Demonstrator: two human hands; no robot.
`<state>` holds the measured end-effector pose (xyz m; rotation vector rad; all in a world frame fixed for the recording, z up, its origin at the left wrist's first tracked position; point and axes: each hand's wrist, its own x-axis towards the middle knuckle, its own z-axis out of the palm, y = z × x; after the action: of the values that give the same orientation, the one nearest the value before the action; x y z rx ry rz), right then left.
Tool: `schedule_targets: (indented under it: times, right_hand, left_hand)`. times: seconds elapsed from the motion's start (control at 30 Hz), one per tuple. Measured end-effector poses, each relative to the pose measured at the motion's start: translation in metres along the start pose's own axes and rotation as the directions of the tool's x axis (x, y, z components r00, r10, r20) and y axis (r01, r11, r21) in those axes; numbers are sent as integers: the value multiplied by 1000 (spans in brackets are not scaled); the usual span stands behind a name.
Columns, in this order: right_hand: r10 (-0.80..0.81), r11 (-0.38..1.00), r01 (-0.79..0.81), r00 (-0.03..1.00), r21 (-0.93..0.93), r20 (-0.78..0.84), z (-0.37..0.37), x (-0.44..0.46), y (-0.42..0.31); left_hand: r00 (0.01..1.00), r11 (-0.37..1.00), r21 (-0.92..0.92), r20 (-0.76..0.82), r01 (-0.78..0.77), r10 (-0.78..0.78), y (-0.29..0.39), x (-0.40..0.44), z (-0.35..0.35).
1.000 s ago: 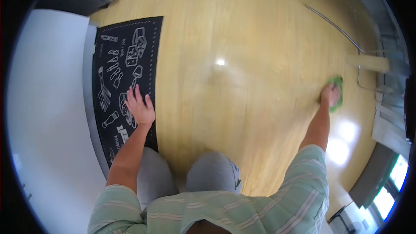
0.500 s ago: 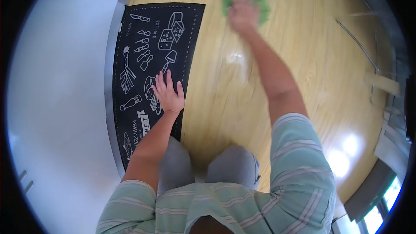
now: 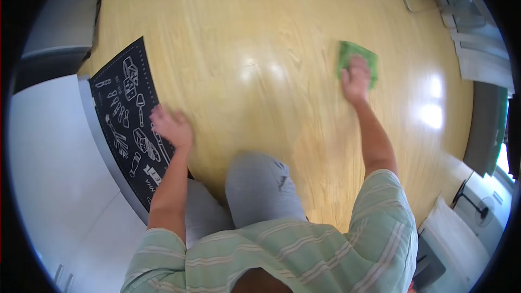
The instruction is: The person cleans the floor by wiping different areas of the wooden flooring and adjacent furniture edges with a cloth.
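Observation:
My right hand (image 3: 356,81) presses down on a green cloth (image 3: 367,57) that lies on the wood-look floor (image 3: 244,32). The cloth spreads out past my fingertips on the far side. My left hand (image 3: 173,129) is at the right edge of a black kitchen mat (image 3: 127,111) printed with white food and utensil drawings. Its fingers are a little blurred but apart, resting on the mat with nothing in them.
White cabinets (image 3: 59,146) run along the left beside the mat. A dark-based appliance (image 3: 51,65) stands beyond them, with a cable near it. Metal chair legs (image 3: 406,1) are at the far right. A fan (image 3: 483,210) and white furniture are at the lower right.
My view has turned to the right. My right hand has swept the green cloth to the right and nearer my body. My left hand has shifted to the mat's edge.

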<state>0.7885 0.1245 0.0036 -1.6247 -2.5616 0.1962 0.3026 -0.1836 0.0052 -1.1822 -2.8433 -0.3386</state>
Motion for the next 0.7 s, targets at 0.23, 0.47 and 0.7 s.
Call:
schedule_targets:
  times: [0.23,0.47,0.7]
  right_hand:
    - [867,491,-871,489,-7,-98,-9,9,95]
    - [206,973,-184,963,136,-172,47,109,-127]
    - [-261,957,267,963,112,-60,20,172,-118]
  left_hand:
    - [814,817,-291,167,-499,557,222,-51,42]
    - [835,856,-176,194,-486,515,235,-53,46]
    - [829,852,-176,202,-494,522,239,-54,39]
